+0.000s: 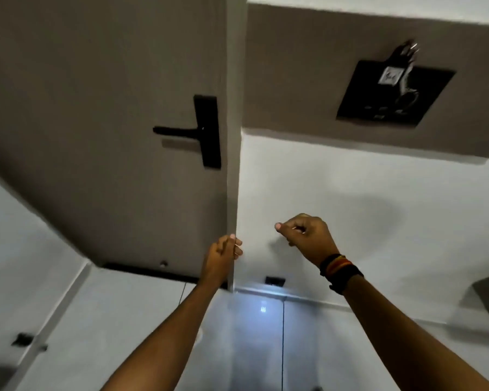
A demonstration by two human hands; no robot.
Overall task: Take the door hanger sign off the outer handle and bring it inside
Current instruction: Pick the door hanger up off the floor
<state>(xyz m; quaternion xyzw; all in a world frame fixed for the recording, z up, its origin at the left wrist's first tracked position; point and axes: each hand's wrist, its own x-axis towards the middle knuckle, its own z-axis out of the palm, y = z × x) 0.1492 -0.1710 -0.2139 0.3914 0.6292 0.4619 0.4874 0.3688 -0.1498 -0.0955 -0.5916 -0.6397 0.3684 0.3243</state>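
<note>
- Gripping the door's free edge (233,193), the left hand (222,258) wraps its fingers around it, low down.
- Right hand (305,235) hangs loosely curled, empty, nearby.
- Inner lever handle (178,131) sits above, bare; the door hanger sign is unseen, presumably on the door's far side.

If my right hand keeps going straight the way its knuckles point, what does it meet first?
Probably the door edge, where the left hand already grips; the right hand points left toward it across bare white wall. Depth is unclear.

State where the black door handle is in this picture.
In the head view, the black door handle sits left of centre on the door, near its edge, above the left hand gripping that edge.
</note>
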